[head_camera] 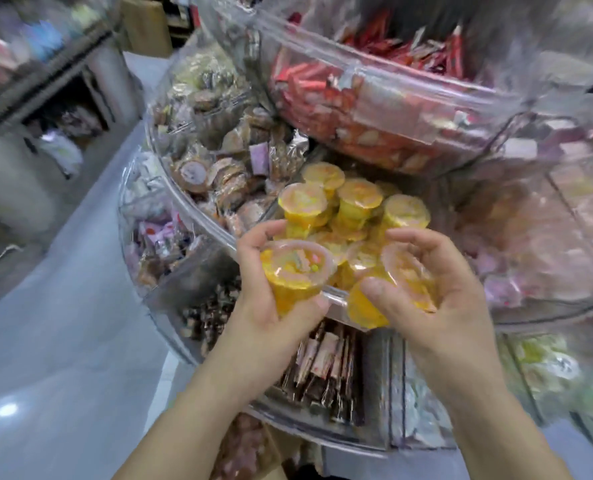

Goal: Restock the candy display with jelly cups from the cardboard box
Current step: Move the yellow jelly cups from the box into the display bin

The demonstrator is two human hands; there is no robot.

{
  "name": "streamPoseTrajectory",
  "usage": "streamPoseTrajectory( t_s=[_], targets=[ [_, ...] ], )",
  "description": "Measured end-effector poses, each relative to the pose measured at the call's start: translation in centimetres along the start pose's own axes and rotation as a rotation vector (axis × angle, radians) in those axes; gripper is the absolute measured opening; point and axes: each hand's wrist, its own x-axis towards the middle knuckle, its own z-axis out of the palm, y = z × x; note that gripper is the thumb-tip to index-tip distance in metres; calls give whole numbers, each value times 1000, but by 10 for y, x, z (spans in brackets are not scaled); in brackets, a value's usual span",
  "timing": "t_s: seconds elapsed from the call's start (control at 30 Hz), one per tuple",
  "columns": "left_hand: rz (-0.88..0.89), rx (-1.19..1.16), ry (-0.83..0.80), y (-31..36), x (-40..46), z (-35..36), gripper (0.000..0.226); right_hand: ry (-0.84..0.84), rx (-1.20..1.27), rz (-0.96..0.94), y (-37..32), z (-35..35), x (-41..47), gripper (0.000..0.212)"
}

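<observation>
We are standing at a round, tiered candy display [198, 216] of clear plastic bins, holding our hands over the front rim of its middle tier. Our left hand [271, 299] is gripping a yellow jelly cup [295, 275], its fingers [257, 237] curling round the far side and the thumb pressing the near side, with the clear sealed lid facing up at us. Our right hand [437, 289] is clasping a second jelly cup [402, 282] that is tilting on its side, lid turned toward the left, fingers arching over the top and the thumb lying along its lower edge. Both cups are hovering just above the compartment where a heap of matching yellow cups [350, 209] is already piling up, some upright, some tipped. To the left of that compartment, a bin of brown wrapped sweets [219, 150] is sitting on the same tier; above it, an upper bin of red wrapped sticks [368, 98] is overhanging. Below our wrists, the lowest tier is showing dark brown packets [326, 368] standing on edge, and pale pink sweets [537, 237] are blurring on the right. The grey floor [63, 323] is gleaming to the left, reflecting a ceiling light, and another shelving unit [38, 81] with blurred goods is standing across the aisle. A brown cardboard shape [146, 26] is showing far back at the top.
</observation>
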Motion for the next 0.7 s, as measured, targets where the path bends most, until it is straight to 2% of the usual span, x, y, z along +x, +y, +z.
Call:
streamPoseTrajectory(
  t_s=[0.1, 0.3, 0.47, 0.7],
  targets=[
    [-34, 38, -91, 3, 26, 13, 59, -16, -26, 6, 0, -20, 23, 40],
    [89, 588, 92, -4, 60, 24, 56, -136, -112, 131, 26, -41, 41, 53],
    [224, 834, 85, -13, 79, 25, 56, -131, -282, 102, 46, -35, 40, 72],
    [352, 1147, 140, -30, 97, 23, 54, 26, -412, 52, 56, -18, 41, 54]
  ],
)
